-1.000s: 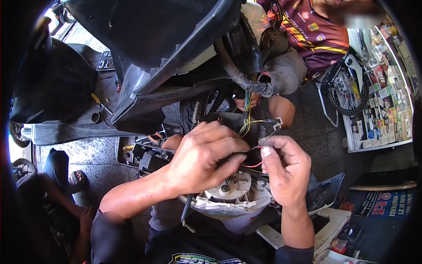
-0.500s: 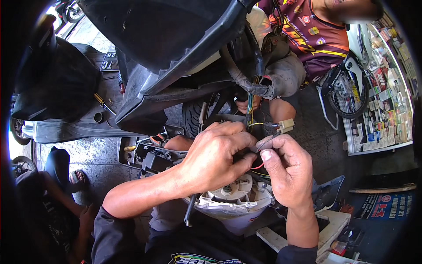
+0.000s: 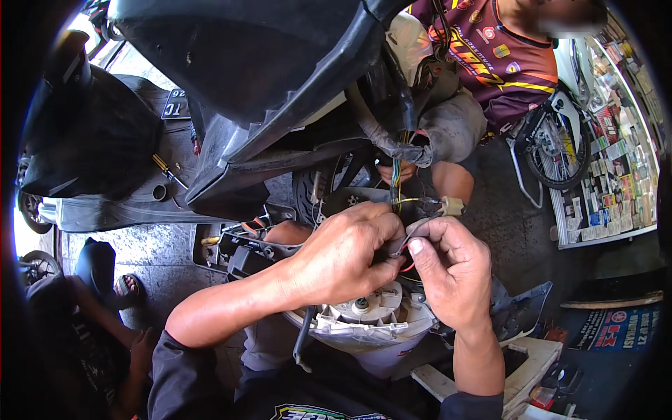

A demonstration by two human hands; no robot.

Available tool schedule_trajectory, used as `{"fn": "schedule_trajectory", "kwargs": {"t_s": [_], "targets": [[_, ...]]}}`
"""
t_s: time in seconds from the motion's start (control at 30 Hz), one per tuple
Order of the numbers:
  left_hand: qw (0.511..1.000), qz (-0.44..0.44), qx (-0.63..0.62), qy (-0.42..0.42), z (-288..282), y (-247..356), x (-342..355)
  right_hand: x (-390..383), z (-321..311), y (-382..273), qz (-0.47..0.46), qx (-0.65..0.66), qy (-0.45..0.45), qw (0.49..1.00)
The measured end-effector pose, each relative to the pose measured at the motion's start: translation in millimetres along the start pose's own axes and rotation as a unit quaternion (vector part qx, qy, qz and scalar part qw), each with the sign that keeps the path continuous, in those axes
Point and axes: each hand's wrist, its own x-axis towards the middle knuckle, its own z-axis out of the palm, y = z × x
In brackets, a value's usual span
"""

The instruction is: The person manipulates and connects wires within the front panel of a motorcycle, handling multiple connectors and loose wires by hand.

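Note:
My left hand [image 3: 350,248] and my right hand [image 3: 451,271] meet in the middle, fingertips close together. Both are closed in a pinch on thin wires, a dark wire [image 3: 401,248] running between them. A short red wire [image 3: 409,267] bends out below my right thumb. The left fingertips are partly hidden behind the hand. Just beyond, a cream plug connector [image 3: 452,206] hangs from the taped wiring harness [image 3: 396,175] of the motorcycle. Below my hands sits a pale headlight unit [image 3: 371,318] with a round back.
Overhead looms the dark motorcycle bodywork [image 3: 238,63]. A co-worker in a maroon shirt [image 3: 490,63] reaches in from beyond. A screwdriver [image 3: 168,170] lies on the footboard at left. At right stand a white stool [image 3: 448,381] and a glass display case [image 3: 616,168].
My right hand has shifted slightly left, closer to my left hand. More dark wire shows between the fingers, and the view has moved a little.

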Motion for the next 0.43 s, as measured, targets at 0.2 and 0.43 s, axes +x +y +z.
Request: {"fn": "schedule_trajectory", "kwargs": {"t_s": [0.2,0.43], "targets": [[0.981,0.093,0.141,0.100,7,2,-4,-2,-2,-15,0.076,0.052,0.008,0.996],[0.939,0.175,0.261,0.140,7,6,-7,-2,1,-15,0.098,0.100,0.013,0.990]]}}
